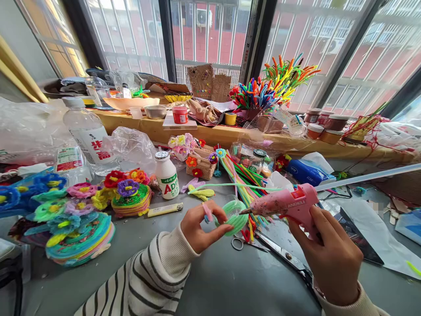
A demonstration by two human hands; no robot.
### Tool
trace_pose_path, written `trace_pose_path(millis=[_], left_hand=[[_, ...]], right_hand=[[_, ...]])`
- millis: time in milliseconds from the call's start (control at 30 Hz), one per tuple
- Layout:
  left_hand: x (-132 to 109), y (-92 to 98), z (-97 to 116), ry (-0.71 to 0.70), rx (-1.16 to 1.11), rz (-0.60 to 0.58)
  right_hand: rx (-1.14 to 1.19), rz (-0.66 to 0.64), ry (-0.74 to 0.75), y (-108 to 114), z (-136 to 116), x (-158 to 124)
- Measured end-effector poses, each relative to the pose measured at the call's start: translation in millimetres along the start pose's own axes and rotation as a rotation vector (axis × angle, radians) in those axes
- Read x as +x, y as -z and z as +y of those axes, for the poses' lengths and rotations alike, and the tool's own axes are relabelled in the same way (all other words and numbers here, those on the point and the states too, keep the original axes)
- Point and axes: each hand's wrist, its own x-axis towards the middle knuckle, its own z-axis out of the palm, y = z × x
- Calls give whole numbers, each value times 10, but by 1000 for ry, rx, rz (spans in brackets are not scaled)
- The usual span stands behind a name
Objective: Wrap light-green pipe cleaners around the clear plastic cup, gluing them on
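My left hand (201,226) pinches a small round piece wound with pale green pipe cleaner (237,224), whose inner part looks clear. A pinkish band sits round one finger of that hand. In my right hand (335,254) is a pink hot glue gun (289,202), gripped by its handle, with a long glue stick (368,177) coming out of its back. The gun's nozzle points left and is close to the green piece; whether it touches cannot be told. From the green piece a length of pale green pipe cleaner (243,186) seems to run behind the gun.
Scissors (286,254) lie under the gun, beside loose coloured pipe cleaners (235,171). Left of my hands stand a white drink bottle (166,175), a utility knife (165,210) and pipe-cleaner flower pieces (79,241). Behind are a small woven basket (200,164) and a tissue pack (309,170).
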Motion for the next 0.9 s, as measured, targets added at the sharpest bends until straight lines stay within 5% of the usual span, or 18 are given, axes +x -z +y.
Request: trace_pose_path(millis=[900], left_hand=[[18,12,33,-21,28,-31]], right_hand=[[-17,-12,-22,0,51,0]])
